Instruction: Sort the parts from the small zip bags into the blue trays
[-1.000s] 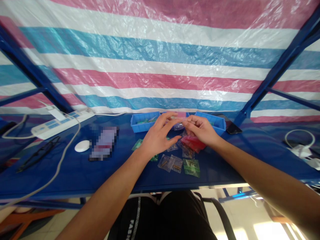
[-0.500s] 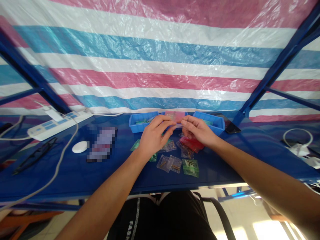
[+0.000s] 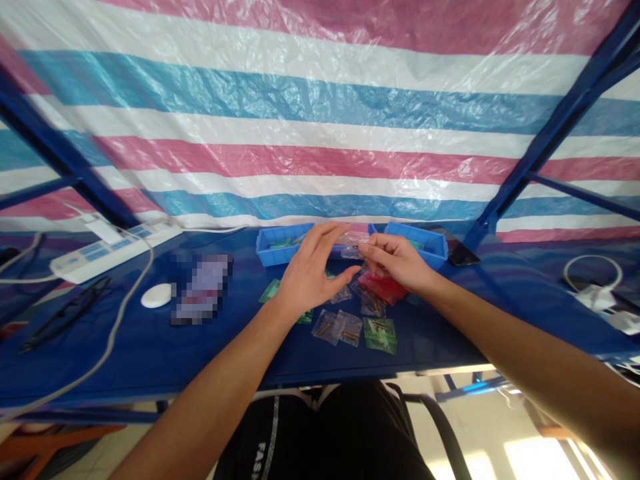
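**Right hand (image 3: 397, 261) pinches a clear bag (image 3: 353, 248), left hand (image 3: 313, 275) spread beside it**

The step in hand looks like handling the small clear bag. A light, firm pinch near its edge should serve best: thin film probably creases or slips under a loose hold, and pressing its middle could bunch up whatever is inside. Steadying the opposite edge with the left thumb and fingers would help keep it flat, and holding it clear of the packets below should avoid dragging them along.

The bag lies at the right hand's fingertips, to their left and between the two hands; the right thumb and fingers close on its right end. The left hand's thumb stands well apart from its fingers. Those fingertips are just beside the bag's left end; whether they touch it, I cannot tell. A red packet (image 3: 384, 287) lies under the right hand. Nearer the person, two clear packets (image 3: 349, 328) and a green packet (image 3: 380, 335) lie on the table (image 3: 435, 340).
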A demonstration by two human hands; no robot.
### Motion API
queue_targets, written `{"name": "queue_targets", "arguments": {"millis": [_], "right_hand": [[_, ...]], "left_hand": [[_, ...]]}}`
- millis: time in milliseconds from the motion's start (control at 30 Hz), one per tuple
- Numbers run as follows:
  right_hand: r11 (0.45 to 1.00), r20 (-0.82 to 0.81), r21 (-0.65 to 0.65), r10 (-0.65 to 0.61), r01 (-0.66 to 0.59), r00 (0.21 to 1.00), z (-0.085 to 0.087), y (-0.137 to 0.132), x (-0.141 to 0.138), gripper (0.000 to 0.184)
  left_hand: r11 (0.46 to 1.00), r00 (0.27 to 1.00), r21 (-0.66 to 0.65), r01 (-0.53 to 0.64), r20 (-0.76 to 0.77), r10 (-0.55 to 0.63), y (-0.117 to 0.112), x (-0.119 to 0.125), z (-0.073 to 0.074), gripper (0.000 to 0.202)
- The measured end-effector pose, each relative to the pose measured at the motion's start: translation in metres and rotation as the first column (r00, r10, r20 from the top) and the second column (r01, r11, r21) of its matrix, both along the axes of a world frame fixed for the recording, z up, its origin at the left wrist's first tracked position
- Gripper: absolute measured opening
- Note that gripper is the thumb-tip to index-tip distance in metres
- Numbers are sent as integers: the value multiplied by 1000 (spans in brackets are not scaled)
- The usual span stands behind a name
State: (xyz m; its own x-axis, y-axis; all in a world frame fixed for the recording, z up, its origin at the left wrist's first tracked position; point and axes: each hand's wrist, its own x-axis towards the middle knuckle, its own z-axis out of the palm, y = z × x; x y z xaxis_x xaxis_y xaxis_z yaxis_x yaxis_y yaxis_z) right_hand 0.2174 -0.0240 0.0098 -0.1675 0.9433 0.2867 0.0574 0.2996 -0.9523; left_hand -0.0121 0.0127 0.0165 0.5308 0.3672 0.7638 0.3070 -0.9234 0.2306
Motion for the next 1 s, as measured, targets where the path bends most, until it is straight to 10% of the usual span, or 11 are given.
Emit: {"name": "queue_targets", "arguments": {"millis": [433, 1000], "right_hand": [[988, -63, -103, 108, -114, 992, -1, -2, 0, 42], [992, -61, -62, 106, -110, 992, -4, -2, -4, 54]], "left_hand": [[991, 999, 130, 36, 29, -40, 7, -1, -4, 18], [995, 993, 80, 60, 98, -68, 3, 0, -1, 14]]}}
